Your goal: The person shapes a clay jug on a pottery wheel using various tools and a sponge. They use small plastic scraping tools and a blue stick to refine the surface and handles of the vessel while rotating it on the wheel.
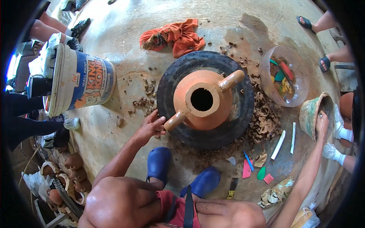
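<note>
While my left hand (149,130) is by the pot (203,121), my right hand (322,121) is in a bowl (308,114)

As I look down, the orange clay pot stands upright on a black round wheel (213,141), its open neck facing me and a handle sticking out on either side. My left hand is open, fingers loosely spread by the tip of the left handle (175,121); I can't tell whether they touch it. My right hand goes past the rim of the green-stained bowl; its fingertips are hidden, so I can't tell whether they grip anything. Brown clay scraps (266,119) heap along the wheel's right side, near a clear tub (265,84) of coloured pieces. Closer to me lie two white sticks (278,145), a blue pointed tool (248,160) and a green piece (261,173). Beyond the wheel is a crumpled orange cloth (186,36); a bucket (91,83) is off to the left.
</note>
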The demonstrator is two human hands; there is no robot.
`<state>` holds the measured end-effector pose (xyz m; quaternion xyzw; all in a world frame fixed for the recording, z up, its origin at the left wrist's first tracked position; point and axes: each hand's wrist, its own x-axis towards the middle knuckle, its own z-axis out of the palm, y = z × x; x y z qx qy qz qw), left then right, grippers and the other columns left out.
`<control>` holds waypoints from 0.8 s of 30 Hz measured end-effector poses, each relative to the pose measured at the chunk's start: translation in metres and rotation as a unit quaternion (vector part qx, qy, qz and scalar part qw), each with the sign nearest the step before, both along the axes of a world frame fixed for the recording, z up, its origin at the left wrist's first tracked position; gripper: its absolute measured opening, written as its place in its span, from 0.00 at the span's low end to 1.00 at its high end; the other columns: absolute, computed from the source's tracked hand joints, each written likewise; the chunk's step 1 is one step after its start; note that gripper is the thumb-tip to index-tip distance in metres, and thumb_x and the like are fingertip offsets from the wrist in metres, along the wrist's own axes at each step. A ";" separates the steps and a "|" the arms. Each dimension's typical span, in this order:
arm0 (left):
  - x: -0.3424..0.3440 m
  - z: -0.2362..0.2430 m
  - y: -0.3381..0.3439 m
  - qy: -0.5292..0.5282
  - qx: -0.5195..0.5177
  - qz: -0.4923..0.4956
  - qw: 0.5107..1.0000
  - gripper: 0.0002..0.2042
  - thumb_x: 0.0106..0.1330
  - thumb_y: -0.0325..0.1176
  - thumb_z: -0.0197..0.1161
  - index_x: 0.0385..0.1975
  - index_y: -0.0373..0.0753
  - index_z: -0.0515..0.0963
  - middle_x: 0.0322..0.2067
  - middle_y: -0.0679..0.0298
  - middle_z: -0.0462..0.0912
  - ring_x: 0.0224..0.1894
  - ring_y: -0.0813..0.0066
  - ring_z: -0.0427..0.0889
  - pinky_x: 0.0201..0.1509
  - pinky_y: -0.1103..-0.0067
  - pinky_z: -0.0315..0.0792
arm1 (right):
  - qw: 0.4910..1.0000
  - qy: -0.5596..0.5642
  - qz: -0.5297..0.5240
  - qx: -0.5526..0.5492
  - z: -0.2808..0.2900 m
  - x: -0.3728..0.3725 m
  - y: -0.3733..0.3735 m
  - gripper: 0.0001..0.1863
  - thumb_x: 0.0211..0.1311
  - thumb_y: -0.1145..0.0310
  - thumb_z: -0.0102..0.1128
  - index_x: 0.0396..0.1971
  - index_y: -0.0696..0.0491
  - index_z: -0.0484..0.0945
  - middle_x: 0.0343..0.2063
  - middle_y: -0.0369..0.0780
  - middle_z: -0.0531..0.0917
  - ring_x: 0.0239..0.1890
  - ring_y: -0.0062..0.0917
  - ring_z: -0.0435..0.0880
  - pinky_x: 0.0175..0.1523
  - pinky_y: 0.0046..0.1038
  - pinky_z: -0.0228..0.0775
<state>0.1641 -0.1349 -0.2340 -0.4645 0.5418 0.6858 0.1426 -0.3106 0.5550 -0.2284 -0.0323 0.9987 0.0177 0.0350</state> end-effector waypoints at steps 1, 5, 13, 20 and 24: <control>-0.004 0.012 -0.001 0.003 0.010 -0.023 1.000 0.50 0.76 0.49 0.68 0.83 0.33 0.40 0.63 0.52 0.74 0.49 0.70 0.87 0.51 0.71 0.86 | 1.000 -0.022 -0.003 0.004 0.001 0.006 -0.014 0.22 0.72 0.65 0.53 0.58 0.62 0.82 0.53 0.61 0.85 0.61 0.58 0.82 0.65 0.50 0.72; 0.003 -0.005 -0.003 0.011 -0.005 -0.015 1.000 0.50 0.76 0.49 0.69 0.83 0.33 0.41 0.63 0.50 0.74 0.51 0.68 0.85 0.53 0.69 0.86 | 1.000 0.029 -0.008 0.008 -0.008 -0.009 0.021 0.20 0.73 0.62 0.49 0.52 0.58 0.83 0.53 0.65 0.82 0.60 0.61 0.80 0.60 0.54 0.70; 0.002 -0.002 -0.021 0.020 -0.005 -0.033 0.999 0.49 0.73 0.47 0.71 0.83 0.33 0.45 0.62 0.52 0.77 0.49 0.67 0.86 0.53 0.70 0.84 | 0.995 0.070 -0.065 -0.012 0.043 0.032 -0.060 0.27 0.76 0.52 0.60 0.67 0.51 0.77 0.60 0.57 0.83 0.66 0.54 0.79 0.67 0.48 0.70; -0.068 -0.023 -0.046 0.099 -0.042 -0.011 0.994 0.25 0.83 0.49 0.54 0.69 0.36 0.72 0.63 0.55 0.81 0.63 0.63 0.82 0.69 0.66 0.75 | 0.896 0.354 0.022 -0.267 0.103 0.119 -0.159 0.29 0.77 0.53 0.66 0.67 0.58 0.76 0.64 0.48 0.82 0.63 0.38 0.81 0.69 0.38 0.70; -0.101 -0.026 -0.068 0.090 -0.105 -0.029 0.990 0.33 0.80 0.60 0.56 0.70 0.37 0.75 0.63 0.62 0.83 0.63 0.71 0.80 0.65 0.70 0.74 | 0.789 0.186 0.048 -0.583 0.043 0.217 -0.318 0.25 0.81 0.60 0.59 0.71 0.55 0.73 0.67 0.45 0.79 0.72 0.34 0.73 0.78 0.39 0.61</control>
